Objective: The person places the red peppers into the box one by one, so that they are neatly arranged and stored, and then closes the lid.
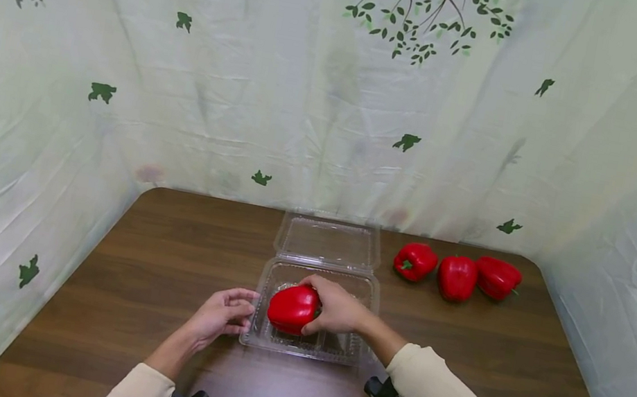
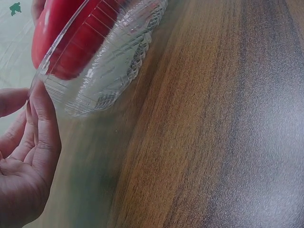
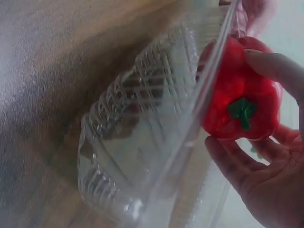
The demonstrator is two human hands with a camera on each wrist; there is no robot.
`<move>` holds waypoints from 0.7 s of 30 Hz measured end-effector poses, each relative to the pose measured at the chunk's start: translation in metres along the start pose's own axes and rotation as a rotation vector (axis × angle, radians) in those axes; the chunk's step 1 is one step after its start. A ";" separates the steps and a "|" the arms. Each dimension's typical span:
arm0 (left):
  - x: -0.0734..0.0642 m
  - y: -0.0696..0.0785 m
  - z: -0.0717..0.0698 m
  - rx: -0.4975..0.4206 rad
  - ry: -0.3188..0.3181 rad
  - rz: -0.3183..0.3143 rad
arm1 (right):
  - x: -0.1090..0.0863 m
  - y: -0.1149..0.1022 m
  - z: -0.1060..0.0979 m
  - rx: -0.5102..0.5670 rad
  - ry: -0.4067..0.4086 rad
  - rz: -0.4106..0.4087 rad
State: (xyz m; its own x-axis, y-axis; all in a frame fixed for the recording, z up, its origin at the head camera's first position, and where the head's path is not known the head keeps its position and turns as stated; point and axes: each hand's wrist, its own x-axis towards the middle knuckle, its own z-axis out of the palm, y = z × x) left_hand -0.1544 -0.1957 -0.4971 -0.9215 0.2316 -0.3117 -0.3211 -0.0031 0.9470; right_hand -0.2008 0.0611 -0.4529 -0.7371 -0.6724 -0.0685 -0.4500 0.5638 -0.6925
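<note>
My right hand (image 1: 338, 308) grips a red bell pepper (image 1: 290, 310) over the left part of a clear plastic clamshell container (image 1: 345, 349). In the right wrist view, the thumb and fingers lie around the pepper, whose green stem (image 3: 243, 111) faces the camera. My left hand (image 1: 218, 316) holds the container's left edge; the left wrist view shows thumb and forefinger pinching the thin rim (image 2: 45, 64). Hinged back behind the base, the container's clear lid (image 1: 328, 241) lies open. How far the pepper touches the container's floor cannot be told.
Three more red bell peppers stand at the back right of the wooden table (image 1: 157, 256): a left one (image 1: 414, 262), a middle one (image 1: 457, 279) and a right one (image 1: 497, 279). A pale curtain (image 1: 337, 89) with leaf prints surrounds the table's back and sides.
</note>
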 end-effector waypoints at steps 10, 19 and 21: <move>-0.002 0.000 0.000 0.007 0.006 -0.004 | 0.004 -0.005 0.013 -0.015 -0.055 0.050; -0.003 0.000 -0.001 -0.017 -0.003 0.011 | 0.006 -0.006 0.023 -0.002 -0.064 0.028; -0.003 0.000 -0.001 -0.022 -0.010 0.016 | 0.006 -0.005 0.023 0.017 -0.069 0.031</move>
State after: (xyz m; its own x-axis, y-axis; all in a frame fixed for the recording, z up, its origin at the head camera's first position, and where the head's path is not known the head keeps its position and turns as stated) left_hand -0.1520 -0.1975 -0.4963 -0.9246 0.2407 -0.2952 -0.3108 -0.0285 0.9501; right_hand -0.1919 0.0430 -0.4663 -0.7138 -0.6864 -0.1390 -0.4184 0.5771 -0.7014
